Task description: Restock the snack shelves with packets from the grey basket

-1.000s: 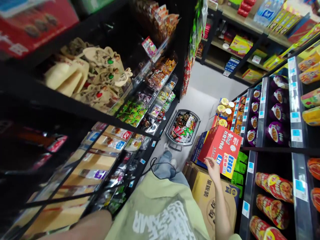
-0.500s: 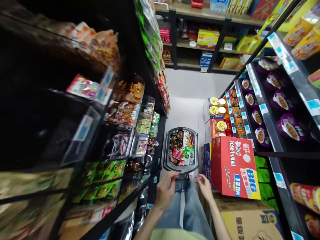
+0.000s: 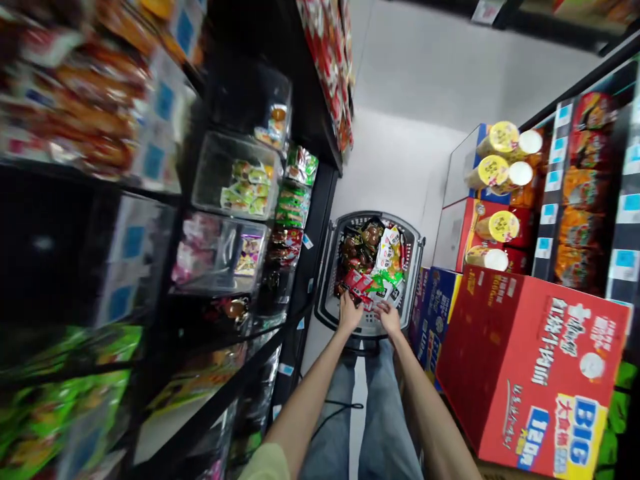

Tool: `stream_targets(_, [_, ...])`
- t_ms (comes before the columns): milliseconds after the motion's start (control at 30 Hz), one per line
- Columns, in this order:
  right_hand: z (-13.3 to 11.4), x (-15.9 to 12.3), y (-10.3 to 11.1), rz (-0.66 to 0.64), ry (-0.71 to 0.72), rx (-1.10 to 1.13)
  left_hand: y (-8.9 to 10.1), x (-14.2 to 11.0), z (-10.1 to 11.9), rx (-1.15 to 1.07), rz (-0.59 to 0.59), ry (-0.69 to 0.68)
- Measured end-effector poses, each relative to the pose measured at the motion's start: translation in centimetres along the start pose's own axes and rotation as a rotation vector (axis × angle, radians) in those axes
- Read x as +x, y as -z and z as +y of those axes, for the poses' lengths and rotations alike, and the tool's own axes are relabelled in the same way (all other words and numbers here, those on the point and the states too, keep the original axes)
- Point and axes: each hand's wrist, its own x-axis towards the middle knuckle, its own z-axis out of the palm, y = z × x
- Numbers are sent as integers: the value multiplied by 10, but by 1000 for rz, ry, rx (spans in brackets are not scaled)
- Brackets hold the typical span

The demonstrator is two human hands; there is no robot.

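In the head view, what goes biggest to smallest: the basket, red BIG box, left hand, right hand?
1. Red BIG box
2. Basket
3. Left hand and right hand: too alike to rank

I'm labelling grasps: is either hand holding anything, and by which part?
Cannot tell: the left hand is at red packets, the right hand at white packets, in the basket.

One shopping basket, three yellow-lidded cups, three white-lidded cups
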Motion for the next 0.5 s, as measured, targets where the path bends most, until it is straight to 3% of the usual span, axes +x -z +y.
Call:
stream_targets(133, [39,54,-24,1,-110,42,-19,72,-43,96,11,-33])
stream_targets(267, [74,89,-53,30,-166,68,-32,119,-77,196,-5,-68])
stream_targets(367, [94,101,-67,93,-196,54,-40,134,-93,270,-38,-95])
stream_targets(500, [105,102,-78,148,-220,24,-48,127,-97,352,-47,-142])
